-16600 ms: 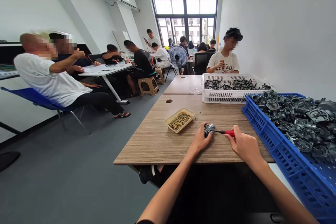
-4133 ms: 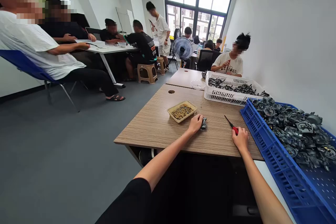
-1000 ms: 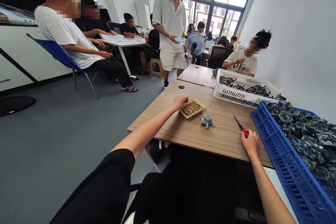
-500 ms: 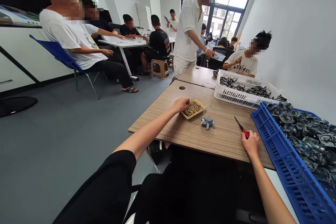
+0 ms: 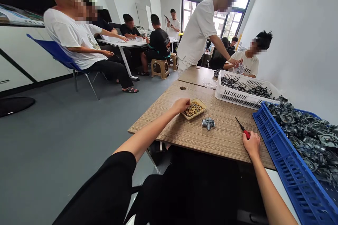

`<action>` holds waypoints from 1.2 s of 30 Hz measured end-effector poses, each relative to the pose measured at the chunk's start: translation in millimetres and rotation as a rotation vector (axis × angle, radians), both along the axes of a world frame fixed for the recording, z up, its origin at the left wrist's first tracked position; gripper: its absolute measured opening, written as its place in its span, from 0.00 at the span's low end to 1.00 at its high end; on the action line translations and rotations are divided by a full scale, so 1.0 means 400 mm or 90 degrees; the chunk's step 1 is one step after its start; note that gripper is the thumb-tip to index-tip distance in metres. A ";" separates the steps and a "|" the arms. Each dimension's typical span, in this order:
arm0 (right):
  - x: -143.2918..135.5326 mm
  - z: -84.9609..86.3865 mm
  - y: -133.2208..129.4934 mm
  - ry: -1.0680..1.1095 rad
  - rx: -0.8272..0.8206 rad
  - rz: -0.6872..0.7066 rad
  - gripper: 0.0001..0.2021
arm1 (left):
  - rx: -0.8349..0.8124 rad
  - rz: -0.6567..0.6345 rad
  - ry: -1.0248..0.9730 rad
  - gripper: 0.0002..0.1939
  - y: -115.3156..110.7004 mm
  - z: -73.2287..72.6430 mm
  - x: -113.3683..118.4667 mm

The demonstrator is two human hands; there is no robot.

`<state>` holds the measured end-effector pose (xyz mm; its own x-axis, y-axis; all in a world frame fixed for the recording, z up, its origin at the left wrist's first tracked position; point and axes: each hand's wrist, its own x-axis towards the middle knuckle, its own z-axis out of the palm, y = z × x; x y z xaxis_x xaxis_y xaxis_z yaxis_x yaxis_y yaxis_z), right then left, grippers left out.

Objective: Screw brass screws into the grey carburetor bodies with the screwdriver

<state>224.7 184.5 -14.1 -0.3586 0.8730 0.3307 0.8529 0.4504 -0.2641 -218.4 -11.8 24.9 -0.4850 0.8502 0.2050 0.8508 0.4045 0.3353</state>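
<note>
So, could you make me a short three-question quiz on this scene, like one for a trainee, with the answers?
1. Which hand is on the screwdriver?
2. True or false: the metal part lies on the table, touched by neither hand.
3. The tray at the left hand is: A) blue, B) beige, C) red.

Key: 1. The right hand. 2. True. 3. B.

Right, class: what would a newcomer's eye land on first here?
Probably the blue crate at the right, heaped with metal parts. Then the left hand at the small tray of brass-coloured pieces, and the right hand holding a red-handled screwdriver on the table.
</note>
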 end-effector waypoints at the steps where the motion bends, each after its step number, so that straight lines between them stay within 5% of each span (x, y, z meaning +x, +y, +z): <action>1: 0.000 0.001 -0.001 0.000 0.000 0.000 0.18 | 0.002 0.000 0.000 0.06 0.000 0.000 0.002; 36: -0.001 -0.004 -0.002 0.012 0.005 -0.008 0.18 | -0.009 0.032 0.033 0.08 0.005 0.001 0.035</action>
